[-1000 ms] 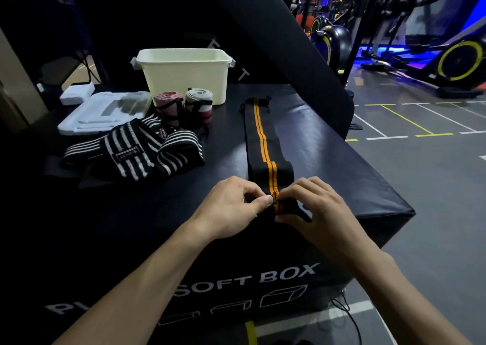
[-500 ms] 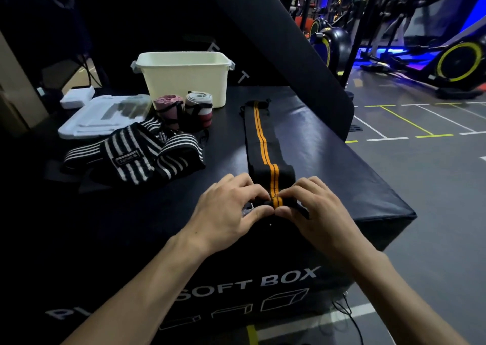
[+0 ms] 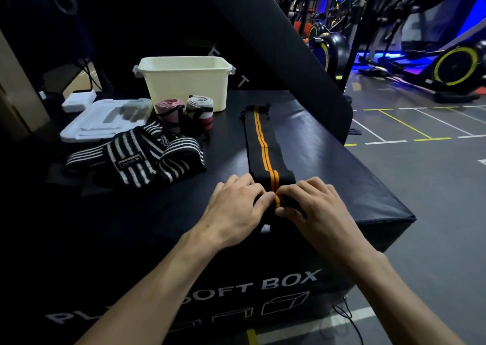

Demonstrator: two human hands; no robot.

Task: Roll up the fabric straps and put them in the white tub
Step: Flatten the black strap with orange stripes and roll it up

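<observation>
A long black strap with two orange stripes (image 3: 263,144) lies flat on the black soft box (image 3: 342,176), running away from me. Its near end is turned into a small roll. My left hand (image 3: 236,205) and my right hand (image 3: 313,207) grip that roll from either side, fingers curled over it. The white tub (image 3: 186,84) stands at the back of the box. In front of the tub stand a rolled pink strap (image 3: 169,113) and a rolled grey and red strap (image 3: 200,111). Black and white striped straps (image 3: 136,157) lie loose at the left.
A white plastic lid (image 3: 105,119) and a small white block (image 3: 79,101) lie at the back left. A dark slanted pad (image 3: 276,42) leans behind the box. To the right the box edge drops to the gym floor (image 3: 420,186), with exercise bikes (image 3: 452,65) beyond.
Both hands have rolled the strap's near end a little further away from me, and the roll under my fingers has grown slightly thicker.
</observation>
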